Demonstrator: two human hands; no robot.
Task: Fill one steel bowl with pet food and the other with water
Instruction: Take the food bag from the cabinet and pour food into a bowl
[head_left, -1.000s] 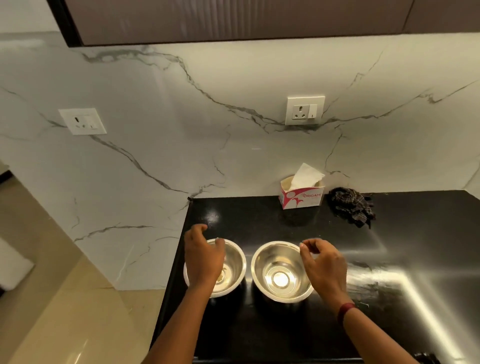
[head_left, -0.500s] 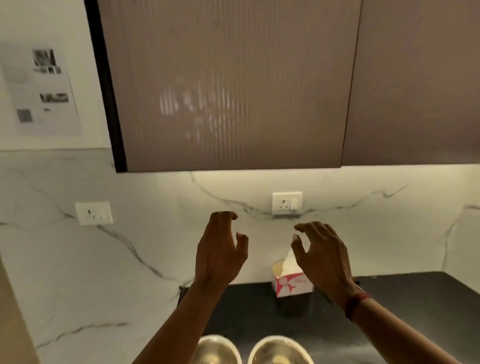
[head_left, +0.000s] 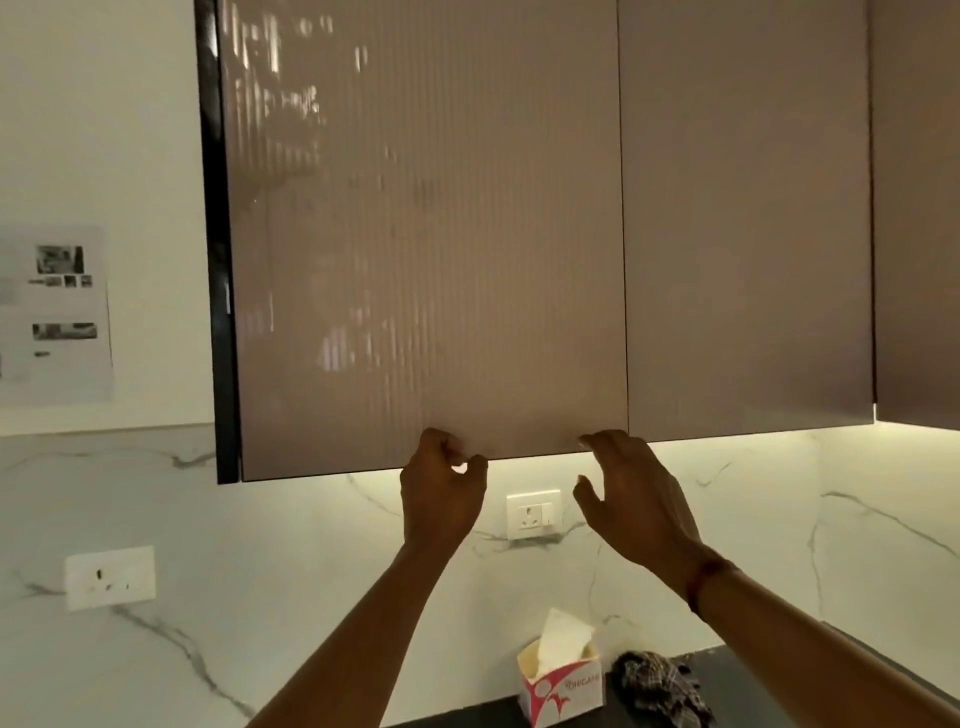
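Reaching up: left hand (head_left: 441, 499) grip pinching cabinet door (head_left: 426, 260) bottom edge; right hand (head_left: 631, 499) grip wide, empty.

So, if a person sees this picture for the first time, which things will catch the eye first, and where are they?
The large ribbed cabinet door fills the upper middle, closed and shiny with reflections. At its bottom edge are the left hand and right hand, both raised, fingers curled at the edge. Below them a white wall socket sits on the marble wall, and a tissue box stands on the dark counter at the bottom.
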